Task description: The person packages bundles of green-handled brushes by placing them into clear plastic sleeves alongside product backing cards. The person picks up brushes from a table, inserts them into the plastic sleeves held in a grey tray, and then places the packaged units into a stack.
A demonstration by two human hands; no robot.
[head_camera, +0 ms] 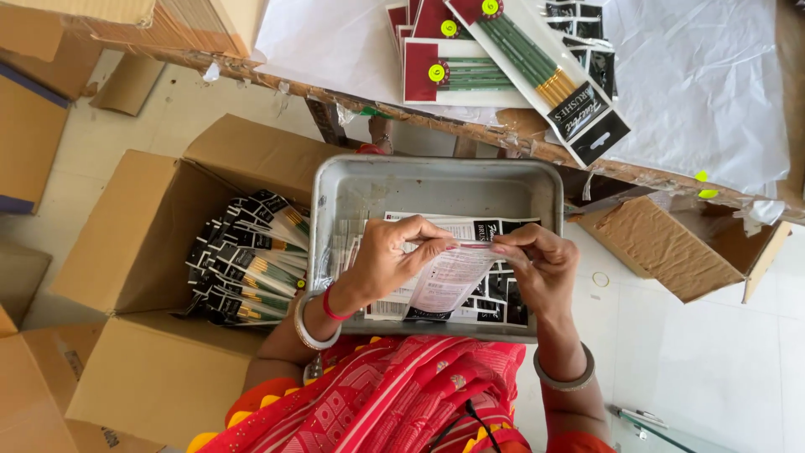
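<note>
Both my hands hold one clear plastic packet with a printed paper card [449, 281] over a metal tray [436, 180] on my lap. My left hand [387, 256] pinches the packet's top edge from the left. At the top right corner my right hand [541, 264] pinches the same edge. More printed cards and packets [495, 302] lie flat in the tray under it.
An open cardboard box [138, 243] at my left holds several packed brush sets [247, 264]. Packed brush sets [503, 59] lie on the white-covered table above. Another open carton [679, 247] sits at the right. A pen [641, 417] lies on the floor.
</note>
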